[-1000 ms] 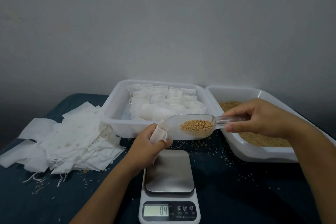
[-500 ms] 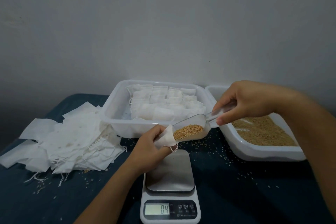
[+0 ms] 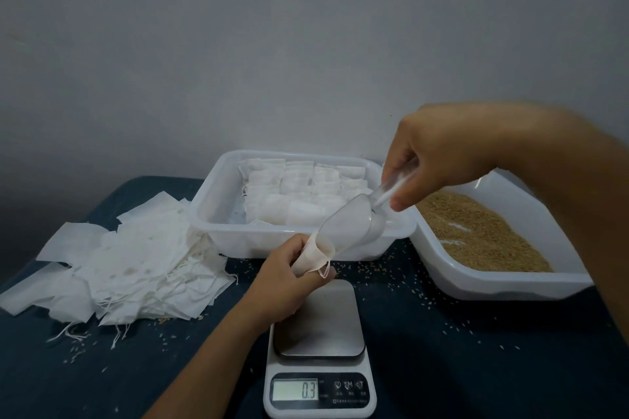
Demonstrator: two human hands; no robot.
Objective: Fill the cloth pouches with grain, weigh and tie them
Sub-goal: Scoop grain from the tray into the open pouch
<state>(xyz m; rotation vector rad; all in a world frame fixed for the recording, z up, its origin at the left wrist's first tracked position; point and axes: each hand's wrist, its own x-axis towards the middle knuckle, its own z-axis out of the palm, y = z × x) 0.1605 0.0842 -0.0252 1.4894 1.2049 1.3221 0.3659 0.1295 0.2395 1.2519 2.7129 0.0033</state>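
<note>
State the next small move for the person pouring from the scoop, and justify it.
Probably draw the clear scoop back from the pouch and set the pouch on the scale: the tilted scoop looks empty, and the scale's plate is bare.

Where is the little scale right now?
In the head view, the scale sits low in the middle on the dark table, just below the left hand holding the pouch.

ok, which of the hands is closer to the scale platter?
Left. The left hand holds the pouch just above the scale platter's far edge; the right hand is higher, over the tubs, tipping the scoop.
</note>
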